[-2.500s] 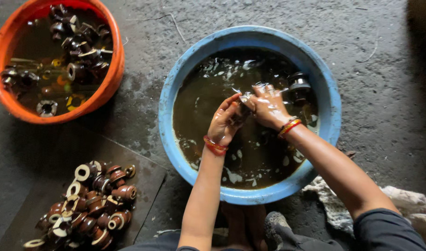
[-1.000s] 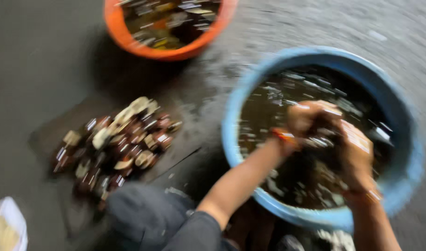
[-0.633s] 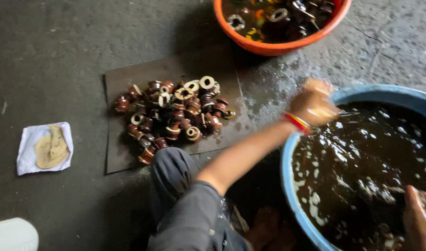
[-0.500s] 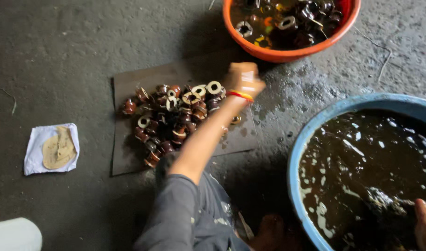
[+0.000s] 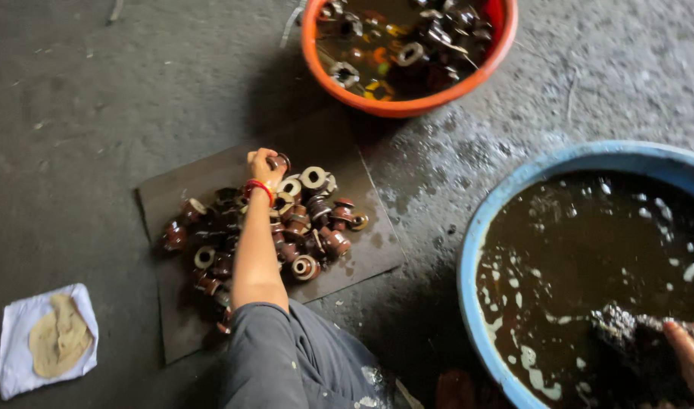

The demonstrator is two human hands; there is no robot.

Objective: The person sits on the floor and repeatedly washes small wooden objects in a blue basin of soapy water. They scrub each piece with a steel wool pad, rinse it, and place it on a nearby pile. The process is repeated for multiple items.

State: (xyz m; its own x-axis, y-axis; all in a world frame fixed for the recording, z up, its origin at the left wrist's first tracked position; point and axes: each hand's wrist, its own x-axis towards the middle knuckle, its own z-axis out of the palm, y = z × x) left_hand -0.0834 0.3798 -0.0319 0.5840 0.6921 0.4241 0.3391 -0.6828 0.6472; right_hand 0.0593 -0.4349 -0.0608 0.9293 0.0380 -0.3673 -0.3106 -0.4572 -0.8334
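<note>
Head view, near to far. At the lower right edge, the right hand [image 5: 687,356] dips into the blue tub [image 5: 475,250] of dark brown water, its fingers closed on a wet scrubbing pad [image 5: 618,327]; part of the hand is cut off by the frame. At lower left, a flat round bread [image 5: 57,335] lies on a white cloth [image 5: 14,363] on the concrete floor [image 5: 74,113]. The left arm, in a rolled grey sleeve [image 5: 279,356], reaches forward over a pile of brown ceramic insulators [image 5: 286,227] heaped on a dark mat [image 5: 173,318]. The left hand [image 5: 262,163], with a red bangle [image 5: 257,186] at the wrist, grips one brown insulator [image 5: 280,160] at the far edge of the pile; the piece is too covered to tell which way its long axis runs. Farthest, an orange tub [image 5: 339,76] holds murky water with more insulators soaking.
</note>
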